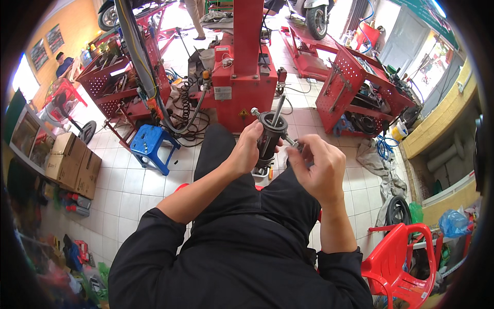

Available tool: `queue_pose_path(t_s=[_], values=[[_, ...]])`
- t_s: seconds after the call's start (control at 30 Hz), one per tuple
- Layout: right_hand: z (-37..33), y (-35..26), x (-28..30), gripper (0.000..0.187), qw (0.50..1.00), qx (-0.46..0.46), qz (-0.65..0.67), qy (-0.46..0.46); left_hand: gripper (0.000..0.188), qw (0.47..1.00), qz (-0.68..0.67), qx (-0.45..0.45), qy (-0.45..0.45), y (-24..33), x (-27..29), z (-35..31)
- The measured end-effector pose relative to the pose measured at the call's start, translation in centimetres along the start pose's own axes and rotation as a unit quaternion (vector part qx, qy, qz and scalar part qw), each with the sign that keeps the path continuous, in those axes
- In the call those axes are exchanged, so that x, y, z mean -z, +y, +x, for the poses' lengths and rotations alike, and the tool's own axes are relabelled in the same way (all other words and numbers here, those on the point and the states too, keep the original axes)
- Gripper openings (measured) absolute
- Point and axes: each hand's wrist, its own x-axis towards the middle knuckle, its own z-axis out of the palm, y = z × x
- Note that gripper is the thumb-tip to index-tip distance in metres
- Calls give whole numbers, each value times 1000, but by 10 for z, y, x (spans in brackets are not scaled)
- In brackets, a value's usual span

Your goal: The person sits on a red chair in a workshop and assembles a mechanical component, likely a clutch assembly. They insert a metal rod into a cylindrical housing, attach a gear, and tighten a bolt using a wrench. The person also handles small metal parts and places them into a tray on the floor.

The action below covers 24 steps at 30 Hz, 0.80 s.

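Note:
My left hand [247, 148] is wrapped round a dark metal cylinder [267, 142] with slotted sides, held nearly upright between my knees. A thick ring forms its top, and a bare metal rod [278, 111] slants up out of the opening. Screws stick out from either side of the ring. On the right one, a side screw [289, 139], my right hand [323, 166] has its thumb and fingers closed round the outer end. Its fingertips partly cover that end. Below the cylinder, a pale tray [261, 175] shows in part.
Ahead stands a red lift post [246, 77], with red tool carts [342, 85] at both sides. A blue stool [150, 143] and cardboard boxes [69, 164] are at left. A red plastic chair [399, 260] stands near right. A person [64, 67] sits far left.

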Motion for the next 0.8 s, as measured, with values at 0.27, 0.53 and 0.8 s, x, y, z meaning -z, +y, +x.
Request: queue_pose_path(t_s=[0.27, 0.53, 0.8], values=[[-2, 4, 2, 18, 996, -10, -49, -78, 46, 999, 47, -20, 6, -1, 0, 2], [-2, 3, 0, 17, 999, 0, -17, -35, 45, 999, 31, -12, 20, -3, 2, 3], [-1, -1, 0, 17, 999, -9, -10, -37, 44, 1000, 22, -4, 22, -3, 1, 3]])
